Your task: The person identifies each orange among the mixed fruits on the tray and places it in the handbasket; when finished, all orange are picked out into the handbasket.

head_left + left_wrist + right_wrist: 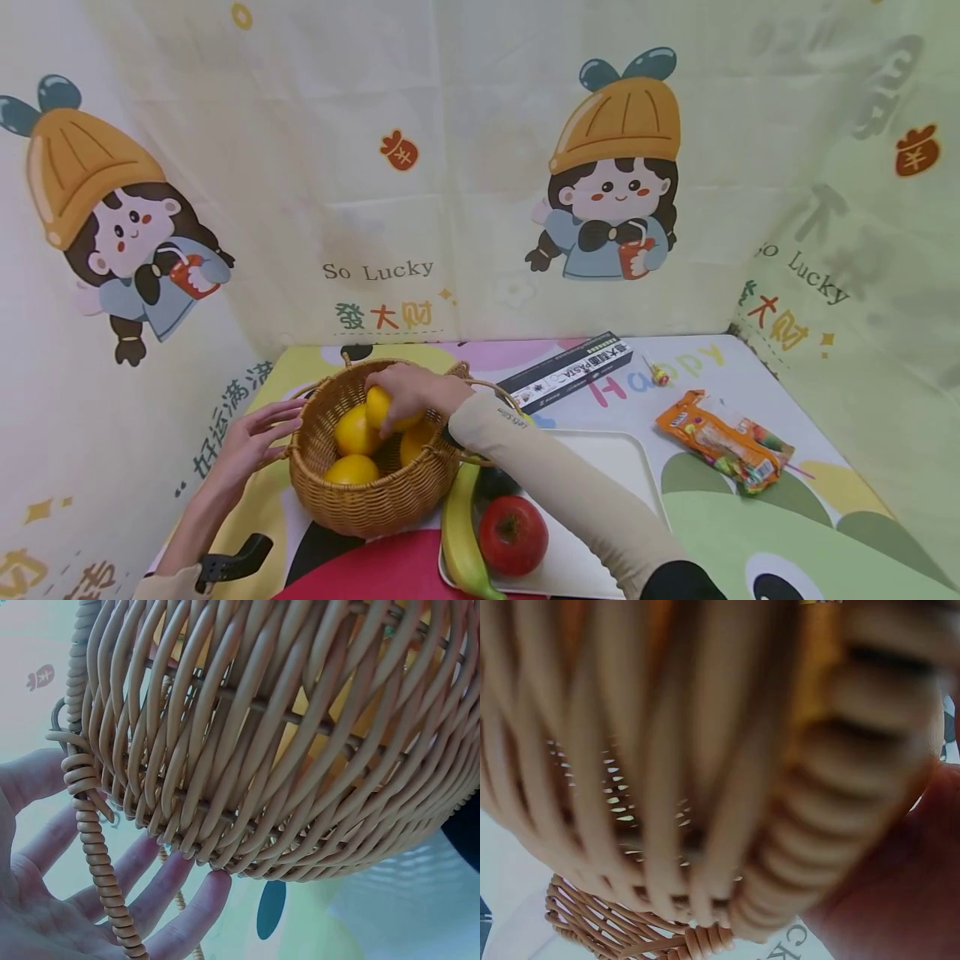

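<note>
A brown wicker basket [360, 508] with several oranges [354, 430] stands on the left half of the table. My right hand [411, 390] reaches in over its rim and grips one orange [378, 405] near the top of the pile. At the basket's left side is my left hand [261, 432], fingers spread, fingertips right at the wicker. In the left wrist view, that hand [142, 900] lies behind the basket's coiled handle [105, 877]. The basket wall [645, 735] fills most of the right wrist view, hiding the held orange.
In front of the basket, a banana [463, 533], a red apple [513, 536] and a dark, partly hidden item lie on a white tray [607, 467], under my right sleeve. Behind are a long pasta box [570, 371] and a lollipop [659, 373]. An orange snack packet [723, 442] lies at right.
</note>
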{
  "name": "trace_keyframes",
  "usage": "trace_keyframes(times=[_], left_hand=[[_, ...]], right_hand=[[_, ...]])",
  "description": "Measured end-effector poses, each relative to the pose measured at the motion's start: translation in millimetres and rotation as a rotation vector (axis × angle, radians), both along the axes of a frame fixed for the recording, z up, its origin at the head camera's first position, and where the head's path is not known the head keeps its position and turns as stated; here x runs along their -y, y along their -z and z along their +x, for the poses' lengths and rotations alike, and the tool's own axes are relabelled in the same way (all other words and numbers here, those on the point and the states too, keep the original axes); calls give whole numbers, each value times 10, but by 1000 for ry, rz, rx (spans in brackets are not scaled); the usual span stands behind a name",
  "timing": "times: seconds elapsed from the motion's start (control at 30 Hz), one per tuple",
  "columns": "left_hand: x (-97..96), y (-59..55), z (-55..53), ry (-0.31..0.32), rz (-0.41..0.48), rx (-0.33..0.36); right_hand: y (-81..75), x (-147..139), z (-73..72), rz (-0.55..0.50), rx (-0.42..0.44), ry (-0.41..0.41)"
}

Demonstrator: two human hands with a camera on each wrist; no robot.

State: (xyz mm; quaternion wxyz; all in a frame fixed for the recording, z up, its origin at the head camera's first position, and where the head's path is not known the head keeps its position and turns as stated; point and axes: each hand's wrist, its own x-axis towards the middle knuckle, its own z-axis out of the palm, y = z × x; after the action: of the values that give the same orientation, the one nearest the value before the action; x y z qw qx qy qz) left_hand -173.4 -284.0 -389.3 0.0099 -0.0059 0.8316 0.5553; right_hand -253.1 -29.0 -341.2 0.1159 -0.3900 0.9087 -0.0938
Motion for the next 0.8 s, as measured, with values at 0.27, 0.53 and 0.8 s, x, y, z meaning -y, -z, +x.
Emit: trace_keyframes(times=[0.27,0.53,0.8], left_hand=[[-6,1,2,-8,2,8],[-25,-19,35,-11,-21,-10],[-27,-22,29,-15,-19,-6]], right_hand=[[23,-3,23,32,-15,13],[29,-20,59,8,-26,2],[1,-42,50,-86,-2,21]])
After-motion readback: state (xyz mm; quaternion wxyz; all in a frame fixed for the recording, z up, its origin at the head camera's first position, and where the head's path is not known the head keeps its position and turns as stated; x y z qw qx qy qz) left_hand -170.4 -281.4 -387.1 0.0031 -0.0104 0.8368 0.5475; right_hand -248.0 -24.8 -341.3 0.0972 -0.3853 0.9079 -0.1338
